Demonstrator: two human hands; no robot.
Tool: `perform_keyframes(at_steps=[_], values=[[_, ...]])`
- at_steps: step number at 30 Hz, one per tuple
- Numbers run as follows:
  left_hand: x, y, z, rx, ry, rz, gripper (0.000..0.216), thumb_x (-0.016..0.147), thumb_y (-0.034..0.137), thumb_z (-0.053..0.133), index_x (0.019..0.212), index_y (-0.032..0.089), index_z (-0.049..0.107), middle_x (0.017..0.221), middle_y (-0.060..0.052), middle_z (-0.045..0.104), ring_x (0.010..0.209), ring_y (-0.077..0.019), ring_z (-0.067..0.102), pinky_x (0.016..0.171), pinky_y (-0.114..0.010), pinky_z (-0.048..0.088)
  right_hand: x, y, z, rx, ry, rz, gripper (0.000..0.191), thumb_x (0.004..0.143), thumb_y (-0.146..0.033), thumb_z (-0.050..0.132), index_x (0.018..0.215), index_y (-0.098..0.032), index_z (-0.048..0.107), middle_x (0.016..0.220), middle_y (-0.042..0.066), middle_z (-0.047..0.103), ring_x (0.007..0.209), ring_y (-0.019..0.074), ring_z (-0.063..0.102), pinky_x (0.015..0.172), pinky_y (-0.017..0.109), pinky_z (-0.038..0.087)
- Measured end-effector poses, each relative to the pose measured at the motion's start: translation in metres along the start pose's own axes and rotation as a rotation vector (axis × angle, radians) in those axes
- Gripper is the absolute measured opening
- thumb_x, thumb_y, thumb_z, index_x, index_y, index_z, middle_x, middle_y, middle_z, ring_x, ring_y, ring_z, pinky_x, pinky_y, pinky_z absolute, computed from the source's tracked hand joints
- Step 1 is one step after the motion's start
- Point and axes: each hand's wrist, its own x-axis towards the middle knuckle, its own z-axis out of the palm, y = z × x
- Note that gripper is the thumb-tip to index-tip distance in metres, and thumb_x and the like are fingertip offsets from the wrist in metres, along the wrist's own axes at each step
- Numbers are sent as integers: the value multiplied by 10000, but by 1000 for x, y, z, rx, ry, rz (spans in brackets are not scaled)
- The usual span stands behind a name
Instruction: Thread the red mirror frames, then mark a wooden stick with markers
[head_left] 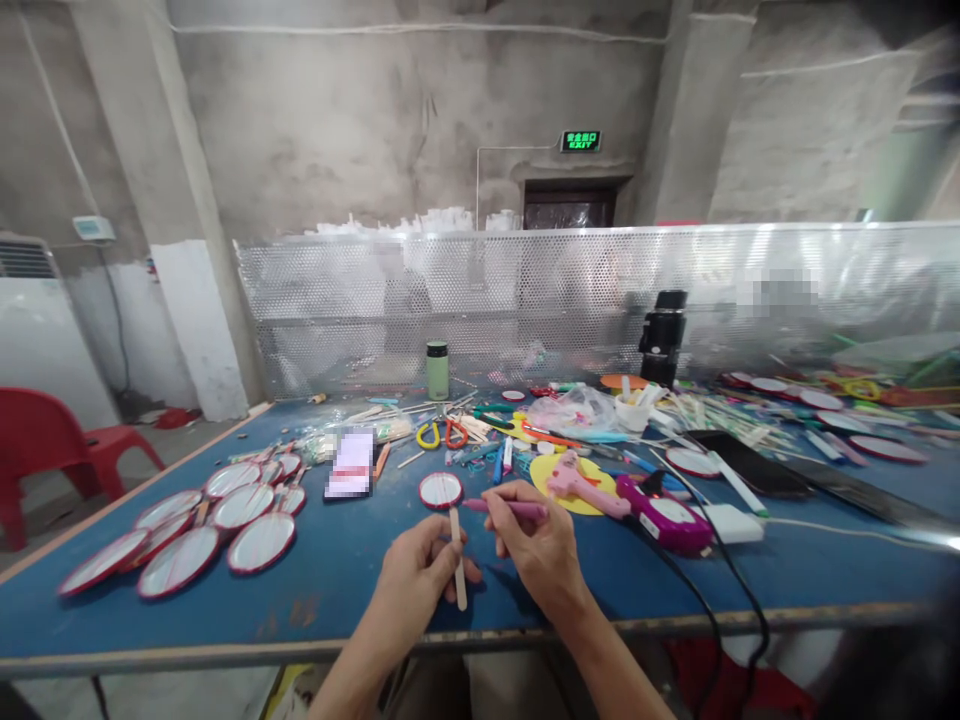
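Near the table's front edge (225, 656), the left hand (415, 566) pinched the disc's (440, 490) stick (461, 592); the right hand (538, 548), pinching a pink pen (528, 511), probably needed light, steady strokes.

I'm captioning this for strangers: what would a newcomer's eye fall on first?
Probably the round, red-rimmed white discs at left on the blue table. Front and centre, the left hand holds a flat wooden stick and the right hand a pink pen. A glowing green exit sign shines above the dark doorway behind.
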Motion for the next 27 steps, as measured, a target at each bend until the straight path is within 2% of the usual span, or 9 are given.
perform_keyframes(at_steps=[13, 27], values=[[-1, 3, 0, -10, 1, 6, 288, 841, 463, 627, 881, 178, 612, 630, -43, 755, 445, -137, 569, 494, -237, 448, 1, -4, 1, -49, 26, -70, 233, 921, -340, 613, 765, -181, 680, 611, 1, 658, 393, 98, 521, 390, 203, 432], [-6, 11, -3, -43, 4, -10, 267, 818, 413, 666, 882, 160, 613, 668, -46, 777, 475, -118, 555, 514, -225, 442, 0, -8, 2, -82, 43, -42, 234, 912, -350, 595, 784, -176, 683, 653, 6, 662, 457, 100, 538, 447, 209, 445]])
